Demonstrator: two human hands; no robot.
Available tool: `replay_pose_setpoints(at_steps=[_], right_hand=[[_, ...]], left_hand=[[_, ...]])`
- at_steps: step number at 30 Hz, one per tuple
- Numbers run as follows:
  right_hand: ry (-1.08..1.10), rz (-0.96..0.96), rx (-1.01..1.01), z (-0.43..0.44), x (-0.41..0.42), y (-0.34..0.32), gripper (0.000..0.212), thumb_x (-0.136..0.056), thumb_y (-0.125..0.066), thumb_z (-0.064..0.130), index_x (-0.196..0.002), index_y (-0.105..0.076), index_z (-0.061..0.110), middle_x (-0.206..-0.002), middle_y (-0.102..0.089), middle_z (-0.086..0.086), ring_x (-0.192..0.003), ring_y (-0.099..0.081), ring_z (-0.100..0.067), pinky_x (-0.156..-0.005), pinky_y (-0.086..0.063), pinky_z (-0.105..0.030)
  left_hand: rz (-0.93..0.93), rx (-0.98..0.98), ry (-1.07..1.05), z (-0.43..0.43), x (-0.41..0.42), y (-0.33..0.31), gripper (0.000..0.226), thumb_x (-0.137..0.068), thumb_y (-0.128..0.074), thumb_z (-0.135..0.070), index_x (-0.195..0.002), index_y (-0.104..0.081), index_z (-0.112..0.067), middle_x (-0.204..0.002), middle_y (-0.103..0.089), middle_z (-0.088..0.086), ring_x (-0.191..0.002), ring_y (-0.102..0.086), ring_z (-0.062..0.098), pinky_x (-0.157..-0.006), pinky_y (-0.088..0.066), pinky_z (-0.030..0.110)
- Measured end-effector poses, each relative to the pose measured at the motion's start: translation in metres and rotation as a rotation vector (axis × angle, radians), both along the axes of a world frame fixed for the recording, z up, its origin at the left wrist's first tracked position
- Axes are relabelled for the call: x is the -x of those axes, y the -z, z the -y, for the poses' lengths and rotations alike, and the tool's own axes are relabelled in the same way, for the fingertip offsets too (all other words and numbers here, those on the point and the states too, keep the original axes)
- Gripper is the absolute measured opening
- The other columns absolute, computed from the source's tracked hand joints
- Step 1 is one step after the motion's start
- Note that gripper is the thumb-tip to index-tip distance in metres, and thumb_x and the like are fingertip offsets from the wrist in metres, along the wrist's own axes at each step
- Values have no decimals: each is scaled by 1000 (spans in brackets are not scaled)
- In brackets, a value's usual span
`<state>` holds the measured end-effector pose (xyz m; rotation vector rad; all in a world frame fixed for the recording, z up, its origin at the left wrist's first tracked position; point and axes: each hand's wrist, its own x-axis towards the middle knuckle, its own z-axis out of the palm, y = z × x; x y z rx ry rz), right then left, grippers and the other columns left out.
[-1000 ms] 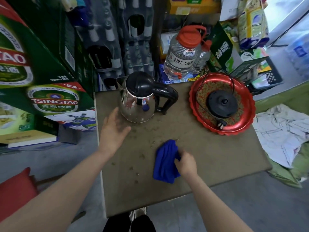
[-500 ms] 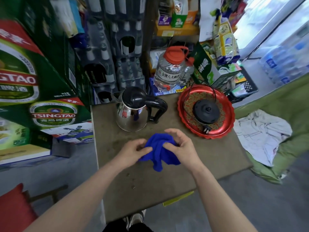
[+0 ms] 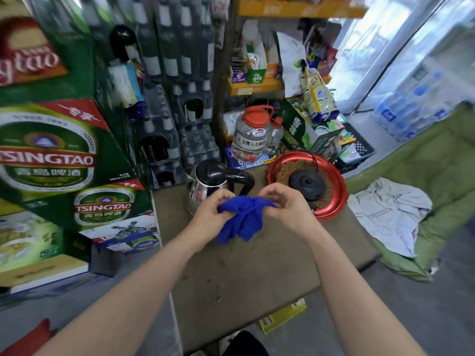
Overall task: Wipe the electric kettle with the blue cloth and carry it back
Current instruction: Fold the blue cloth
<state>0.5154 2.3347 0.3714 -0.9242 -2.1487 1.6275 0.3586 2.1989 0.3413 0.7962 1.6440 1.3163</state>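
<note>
The left hand (image 3: 208, 217) and the right hand (image 3: 288, 208) are both pinching the cloth (image 3: 240, 219), holding it up over the surface (image 3: 246, 273). The cloth is hanging down between them. Just past the hands, at 11 o'clock, the kettle (image 3: 209, 185) is sitting on the surface. At 1 o'clock its base (image 3: 307, 185) is lying in the tray (image 3: 334, 201).

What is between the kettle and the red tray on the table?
In the head view, only bare table separates the kettle from the red tray.
</note>
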Motion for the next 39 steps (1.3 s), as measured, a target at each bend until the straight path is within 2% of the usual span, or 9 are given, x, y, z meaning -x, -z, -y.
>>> replay_pose_setpoints(at_steps=[3, 7, 9, 12, 17, 21, 26, 32, 39], right_hand=[[22, 4, 14, -3, -5, -7, 27, -85, -67, -12, -86, -65, 15, -85, -70, 8, -77, -64, -5, -73, -52, -24], [-17, -46, 317, -4, -12, -29, 30, -82, -66, 14, -111, -63, 23, -115, -72, -1, -95, -68, -16, -80, -54, -31], [-109, 44, 195, -7, -14, -36, 39, -84, -78, 24, -120, -63, 25, -119, -71, 0, -103, -70, -16, -84, -57, -32], [-88, 59, -11, -13, -14, -45, 14, -90, -75, 17, -103, -74, 21, -102, -78, 1, -96, -74, -15, -83, -60, -38], [-66, 18, -22, -31, -15, -67, 11, -96, -68, 13, -95, -76, 20, -95, -80, -4, -88, -74, -20, -85, -60, -44], [-133, 147, -226, -39, -19, -67, 7, -88, -77, 27, -89, -74, 21, -91, -79, -6, -88, -74, -31, -87, -59, -52], [-89, 20, -150, -47, -20, -79, 28, -96, -67, 17, -71, -73, 28, -73, -72, 3, -72, -63, -11, -75, -49, -36], [-34, 43, -309, -52, -20, -102, 31, -94, -70, 30, -69, -69, 12, -68, -68, 0, -62, -57, -1, -60, -41, -15], [91, 100, -332, -56, -15, -123, 49, -94, -66, 40, -72, -63, -3, -66, -59, -21, -59, -51, -15, -61, -38, -31]], left_hand=[[-38, -35, -35, -5, -3, -21, 24, -91, -54, 7, -99, -64, -14, -88, -71, -9, -76, -64, -4, -71, -51, 15], [-127, -101, -57, -12, -5, -49, 16, -93, -61, -10, -92, -71, -22, -84, -72, -15, -80, -65, 1, -78, -53, 27], [-179, -105, -80, -16, -8, -63, 17, -92, -62, -19, -84, -72, -30, -80, -74, -13, -76, -67, 5, -74, -53, 30], [-198, -121, -147, -20, -12, -85, 14, -92, -64, -26, -84, -74, -31, -82, -76, -5, -79, -71, 13, -72, -55, 35], [-290, -88, -215, -19, -12, -104, 14, -93, -62, -25, -90, -76, -24, -87, -77, -4, -84, -71, 13, -79, -57, 39], [-126, -108, -314, -15, -13, -113, 16, -95, -61, -24, -96, -73, -13, -91, -76, 7, -86, -71, 20, -83, -55, 43], [-131, -145, -362, -12, -9, -112, 11, -95, -60, -27, -95, -69, -21, -91, -75, -2, -90, -70, 18, -83, -55, 40], [-222, -112, -412, -16, -5, -120, 23, -100, -49, -26, -95, -71, -28, -94, -75, -2, -91, -68, 20, -84, -53, 47], [-201, -127, -432, -20, -12, -128, 12, -96, -57, -28, -94, -66, -21, -93, -75, -1, -90, -70, 19, -85, -56, 46]])
